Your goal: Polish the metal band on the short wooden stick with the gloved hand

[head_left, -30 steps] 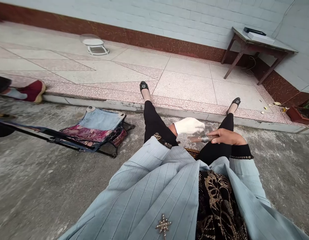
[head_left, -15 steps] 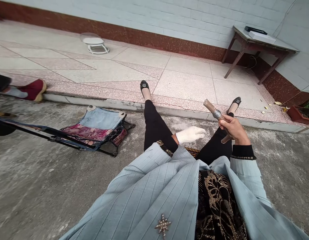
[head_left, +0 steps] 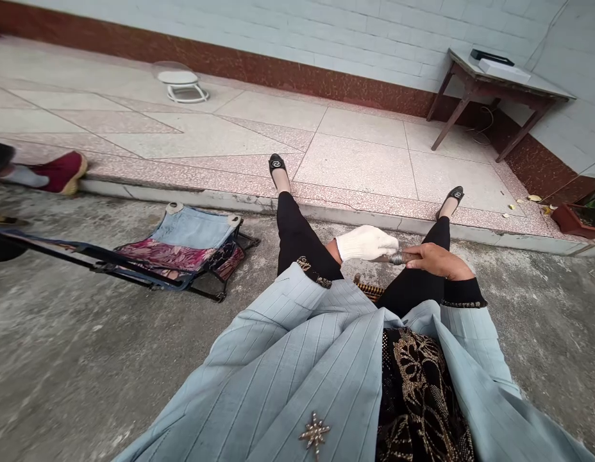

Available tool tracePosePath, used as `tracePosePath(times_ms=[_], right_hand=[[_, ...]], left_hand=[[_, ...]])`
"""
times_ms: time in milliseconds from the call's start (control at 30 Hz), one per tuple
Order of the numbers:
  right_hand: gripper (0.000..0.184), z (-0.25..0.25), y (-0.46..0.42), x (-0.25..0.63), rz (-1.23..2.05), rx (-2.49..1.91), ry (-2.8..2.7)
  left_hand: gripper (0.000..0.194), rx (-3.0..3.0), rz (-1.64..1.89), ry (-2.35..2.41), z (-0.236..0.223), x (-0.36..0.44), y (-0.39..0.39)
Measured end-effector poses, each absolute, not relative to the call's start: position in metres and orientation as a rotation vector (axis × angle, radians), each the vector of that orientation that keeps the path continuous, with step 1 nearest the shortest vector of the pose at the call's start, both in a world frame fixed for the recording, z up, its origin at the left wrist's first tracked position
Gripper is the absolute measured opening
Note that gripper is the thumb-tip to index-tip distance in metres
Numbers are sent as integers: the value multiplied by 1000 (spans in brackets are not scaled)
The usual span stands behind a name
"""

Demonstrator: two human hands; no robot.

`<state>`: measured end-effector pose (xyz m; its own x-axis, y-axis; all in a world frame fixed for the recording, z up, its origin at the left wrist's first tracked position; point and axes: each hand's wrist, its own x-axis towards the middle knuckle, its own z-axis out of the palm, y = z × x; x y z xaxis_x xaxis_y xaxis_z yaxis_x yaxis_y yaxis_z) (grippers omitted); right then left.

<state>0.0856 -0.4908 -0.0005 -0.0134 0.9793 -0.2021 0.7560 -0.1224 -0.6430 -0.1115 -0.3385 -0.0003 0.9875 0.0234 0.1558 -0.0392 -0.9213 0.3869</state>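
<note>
Chair (head_left: 192, 230) is standing left; left hand (head_left: 367, 244), fingers unclear, is partly hiding the stick (head_left: 397, 258), pointing sideways; right hand's (head_left: 436, 260) fingers are clamping it.

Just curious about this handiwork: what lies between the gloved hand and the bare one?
The head view shows a brown stick, wound with silvery wire, between them.

Three shoes (head_left: 277, 163), two hands (head_left: 367, 244), one stick (head_left: 413, 249), one stool (head_left: 178, 78), one table (head_left: 506, 80), one chair (head_left: 194, 230) show.
</note>
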Motion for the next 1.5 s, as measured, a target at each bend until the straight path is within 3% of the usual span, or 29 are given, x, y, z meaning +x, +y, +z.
tracePosePath(times_ms=[167,300,567,733,900,1033,1267,1400,1500], right_hand=[[46,16,-501,78,1190,-1651,-1729],[55,23,-507,81,1002,-1642,-1359],[41,6,-491,85,720,-1548,-1106],[51,-5,-484,92,468,-1901,-1137],[43,-11,-486,96,201,-2441,-1329],[40,-17,-487,95,429,-2425,-1597],[43,5,-500,89,1394,-1611,-1832],[52,18,-508,84,1213,-1524,-1465],[43,21,-506,85,932,-1421,-1181]], left_hand=[[21,2297,231,-28,-7,-101,-330],[25,2132,324,182,-25,-97,-346],[27,2249,277,196,-26,-103,-363],[25,2380,271,259,-32,-101,-363],[26,2601,272,255,-33,-102,-367],[27,2631,318,304,-28,-103,-355],[23,2343,404,246,-29,-103,-335],[22,2027,336,158,-32,-101,-348],[32,1929,297,150,-31,-104,-355]])
